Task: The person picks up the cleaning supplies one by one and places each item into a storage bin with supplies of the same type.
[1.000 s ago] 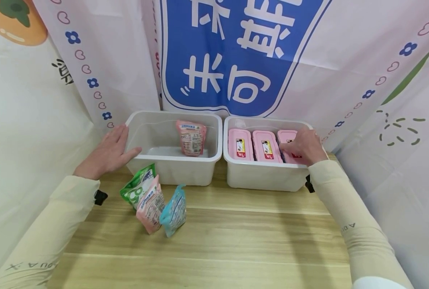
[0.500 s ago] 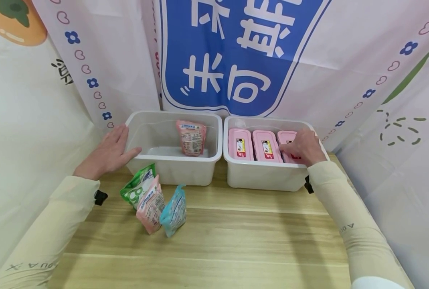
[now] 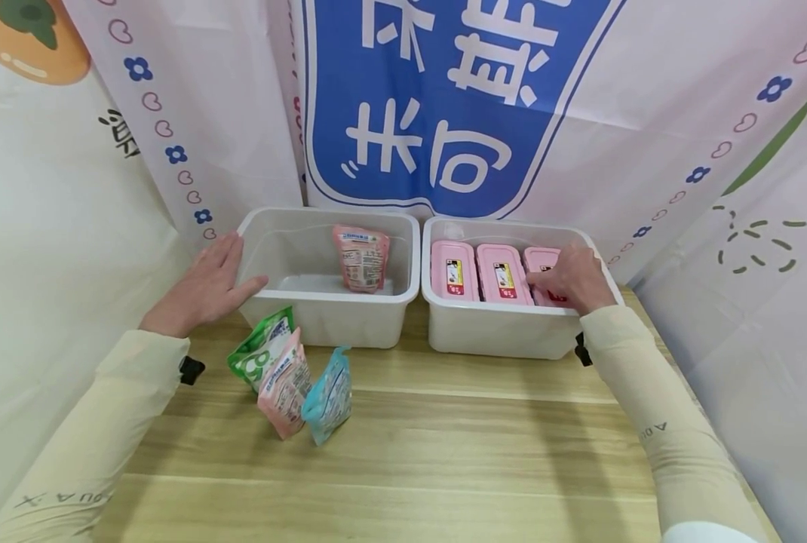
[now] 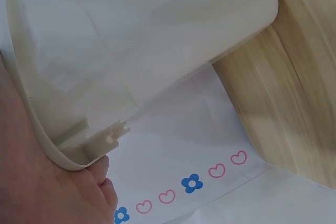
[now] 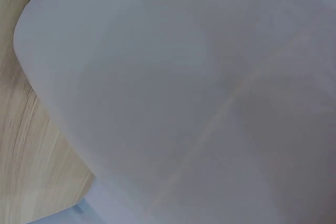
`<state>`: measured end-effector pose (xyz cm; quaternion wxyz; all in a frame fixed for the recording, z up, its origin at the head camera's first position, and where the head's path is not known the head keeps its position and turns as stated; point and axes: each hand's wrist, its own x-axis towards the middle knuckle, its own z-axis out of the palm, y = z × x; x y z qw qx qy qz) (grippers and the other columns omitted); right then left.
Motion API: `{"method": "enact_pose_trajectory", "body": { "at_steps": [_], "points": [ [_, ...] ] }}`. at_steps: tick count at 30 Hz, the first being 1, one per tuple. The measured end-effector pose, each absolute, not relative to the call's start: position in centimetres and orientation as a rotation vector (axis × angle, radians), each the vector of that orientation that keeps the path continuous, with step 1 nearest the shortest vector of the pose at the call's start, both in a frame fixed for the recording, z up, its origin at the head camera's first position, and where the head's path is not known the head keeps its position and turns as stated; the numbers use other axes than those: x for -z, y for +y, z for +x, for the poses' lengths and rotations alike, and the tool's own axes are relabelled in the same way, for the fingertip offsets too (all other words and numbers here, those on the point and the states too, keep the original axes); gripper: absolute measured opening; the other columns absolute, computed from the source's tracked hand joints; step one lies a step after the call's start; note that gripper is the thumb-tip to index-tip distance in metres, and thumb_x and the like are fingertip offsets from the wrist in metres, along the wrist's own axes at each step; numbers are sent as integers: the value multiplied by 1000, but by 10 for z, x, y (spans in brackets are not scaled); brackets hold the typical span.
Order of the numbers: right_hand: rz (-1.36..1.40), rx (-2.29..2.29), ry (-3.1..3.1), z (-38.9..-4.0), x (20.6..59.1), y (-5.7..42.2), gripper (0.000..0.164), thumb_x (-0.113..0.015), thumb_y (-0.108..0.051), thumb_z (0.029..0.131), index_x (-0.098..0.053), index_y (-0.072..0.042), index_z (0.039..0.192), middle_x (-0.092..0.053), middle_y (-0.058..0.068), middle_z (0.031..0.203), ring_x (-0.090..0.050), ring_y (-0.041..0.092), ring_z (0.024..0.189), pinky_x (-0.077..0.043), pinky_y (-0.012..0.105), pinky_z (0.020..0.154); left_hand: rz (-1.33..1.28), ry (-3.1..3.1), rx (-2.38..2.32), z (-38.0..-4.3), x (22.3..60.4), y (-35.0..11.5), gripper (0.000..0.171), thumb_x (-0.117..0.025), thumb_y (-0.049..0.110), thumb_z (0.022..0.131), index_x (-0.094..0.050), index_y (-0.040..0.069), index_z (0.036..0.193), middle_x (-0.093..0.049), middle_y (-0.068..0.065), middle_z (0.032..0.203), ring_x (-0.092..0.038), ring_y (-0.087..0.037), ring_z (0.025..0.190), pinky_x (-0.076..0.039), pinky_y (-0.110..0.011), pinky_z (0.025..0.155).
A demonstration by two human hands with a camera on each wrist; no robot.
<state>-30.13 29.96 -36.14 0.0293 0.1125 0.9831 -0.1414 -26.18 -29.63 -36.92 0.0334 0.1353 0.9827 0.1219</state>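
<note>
the left arm (image 3: 98, 430) comes in from seven o'clock, nearly straight, and its left hand (image 3: 203, 286) rests on the left bin (image 3: 329, 323) at the nine o'clock rim, released, fingers relaxed, thumb spread toward six. the right arm (image 3: 668, 415) comes in from five o'clock, wrist bent down over the right bin (image 3: 498, 332); its right hand (image 3: 572, 275) grips the third pink box (image 3: 541, 259) at that bin's three o'clock, thumb at the lid's nine o'clock edge, other fingers mostly hidden. bins: two, at eleven and one o'clock on the table (image 3: 458, 460). pink boxes: three, side by side in the right bin. pouches: four; one pink pouch (image 3: 363, 260) upright at the left bin's three o'clock, and three on the table near ten, one green pouch (image 3: 257, 343), one salmon pouch (image 3: 284, 392), one blue pouch (image 3: 329, 400).
</note>
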Motion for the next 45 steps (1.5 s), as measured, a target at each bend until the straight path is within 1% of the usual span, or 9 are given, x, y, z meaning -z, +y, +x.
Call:
{"method": "enact_pose_trajectory", "body": {
  "at_steps": [7,15,23,28,32,34,36,43,45],
  "points": [
    [371,467,3004,-298,360,304,53,-80,-52,86,-72,1,86,-52,4,61,-57,21,59,-38,27,51,421,3030,-395,-262,368,-292,100,-34,65,107,10,-4,165,17,-24,175,6,-49,163,0,-64,133],
    [364,473,2971,-291,360,303,60,-78,-56,88,-66,2,99,-59,12,80,-60,24,71,-41,28,56,405,3021,-374,-261,367,-293,100,-33,64,108,10,-5,165,18,-25,174,7,-49,163,0,-64,133],
    [233,474,2959,-277,358,308,63,-75,-56,90,-64,3,108,-51,7,70,-57,22,63,-39,27,53,399,3009,-379,-262,369,-293,101,-33,65,107,12,-4,165,19,-25,174,7,-51,163,-1,-66,132],
    [165,501,2931,-267,351,310,62,-73,-55,92,-62,2,115,-57,10,77,-56,21,64,-41,28,53,400,3020,-374,-261,369,-295,100,-33,65,108,12,-5,164,19,-25,174,7,-50,163,-1,-66,132],
    [82,525,2942,-260,344,313,70,-73,-53,94,-60,7,128,-66,25,104,-62,29,79,-49,34,61,399,3015,-367,-262,369,-295,100,-32,66,107,12,-4,165,19,-24,174,7,-49,163,0,-66,132],
    [3,484,2965,-258,343,316,80,-72,-53,94,-54,11,139,-64,34,123,-64,38,94,-57,45,73,397,3012,-366,-263,369,-296,100,-32,66,107,12,-4,165,20,-24,174,7,-49,163,0,-66,132],
    [-74,449,2987,-255,342,319,90,-71,-54,94,-46,14,148,-57,39,139,-63,45,109,-57,56,88,399,3014,-366,-263,369,-296,100,-32,65,108,12,-4,165,20,-24,174,6,-49,163,0,-66,132],
    [-312,394,3037,-238,341,328,98,-67,-61,96,-32,4,161,-53,30,148,-58,42,117,-53,62,96,408,3013,-385,-262,370,-296,100,-33,65,108,12,-4,164,20,-24,174,7,-49,163,0,-66,132],
    [-356,375,3049,-232,341,330,97,-63,-62,98,-26,-1,164,-44,29,158,-52,46,131,-48,69,105,409,3016,-382,-262,369,-295,100,-32,64,108,12,-5,164,20,-25,174,7,-49,163,0,-66,132]
  ]
}}
